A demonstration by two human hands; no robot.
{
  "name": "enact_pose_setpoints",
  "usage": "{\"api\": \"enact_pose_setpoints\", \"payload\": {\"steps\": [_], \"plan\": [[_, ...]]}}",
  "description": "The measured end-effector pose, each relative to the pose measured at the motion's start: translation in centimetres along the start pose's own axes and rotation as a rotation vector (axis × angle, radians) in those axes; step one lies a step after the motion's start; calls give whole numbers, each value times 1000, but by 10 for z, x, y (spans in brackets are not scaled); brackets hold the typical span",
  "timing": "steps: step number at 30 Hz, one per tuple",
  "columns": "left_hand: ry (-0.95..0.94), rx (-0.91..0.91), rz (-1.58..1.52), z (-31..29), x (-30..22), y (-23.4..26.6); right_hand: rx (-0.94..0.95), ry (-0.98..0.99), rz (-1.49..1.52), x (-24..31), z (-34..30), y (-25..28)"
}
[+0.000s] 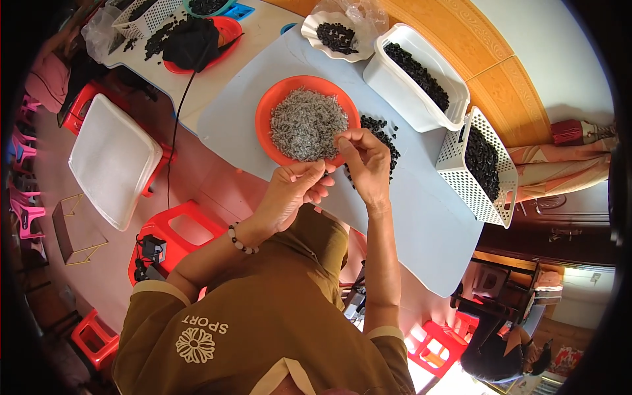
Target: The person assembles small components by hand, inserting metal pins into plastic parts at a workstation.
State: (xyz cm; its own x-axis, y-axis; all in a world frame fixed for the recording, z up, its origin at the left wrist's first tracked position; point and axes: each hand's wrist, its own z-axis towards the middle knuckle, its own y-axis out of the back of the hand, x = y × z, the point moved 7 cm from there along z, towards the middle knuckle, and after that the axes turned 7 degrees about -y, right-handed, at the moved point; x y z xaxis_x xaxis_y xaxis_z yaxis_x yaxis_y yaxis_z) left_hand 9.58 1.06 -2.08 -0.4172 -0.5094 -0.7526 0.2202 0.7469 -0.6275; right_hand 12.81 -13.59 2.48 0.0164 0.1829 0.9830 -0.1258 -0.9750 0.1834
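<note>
A red-orange bowl (263, 125) heaped with small silvery pieces (308, 124) is on the pale blue table in front of me. At its near rim, my left hand (297, 191) is closed in a pinch, with a small black piece (326, 174) showing at the fingertips. Close beside it, my right hand (366, 164) has thumb and forefinger pressed together over the bowl's right edge; whatever they hold is too small to make out. Loose black pieces (382, 131) lie scattered on the table right of the bowl, partly hidden behind my right hand.
A white tub (385, 82) and a white perforated basket (454, 168), both with black pieces, line the table's far right side. A scalloped dish (311, 29) stands farther back. Left are a second table (243, 36), a white-topped stand (115, 161) and a red stool (191, 224).
</note>
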Motion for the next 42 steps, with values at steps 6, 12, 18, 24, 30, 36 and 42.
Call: {"api": "enact_pose_setpoints", "payload": {"steps": [6,12,18,24,30,36,42], "plan": [[47,14,-15,-4,5,-3,-104,-56,191,0,-21,9],[87,29,-16,-9,8,-11,-192,-135,386,-13,-40,28],[171,111,-36,-13,21,-17,-269,-125,543,-23,-65,46],[90,201,-39,-20,20,-34,-317,-139,614,-24,-97,59],[56,232,133,-24,14,-45,-274,-141,592,-17,-120,55],[9,237,276,-24,20,-49,-217,-141,290,-5,-128,47],[-79,255,320,-28,21,-53,-278,56,-288,24,-130,48]]}}
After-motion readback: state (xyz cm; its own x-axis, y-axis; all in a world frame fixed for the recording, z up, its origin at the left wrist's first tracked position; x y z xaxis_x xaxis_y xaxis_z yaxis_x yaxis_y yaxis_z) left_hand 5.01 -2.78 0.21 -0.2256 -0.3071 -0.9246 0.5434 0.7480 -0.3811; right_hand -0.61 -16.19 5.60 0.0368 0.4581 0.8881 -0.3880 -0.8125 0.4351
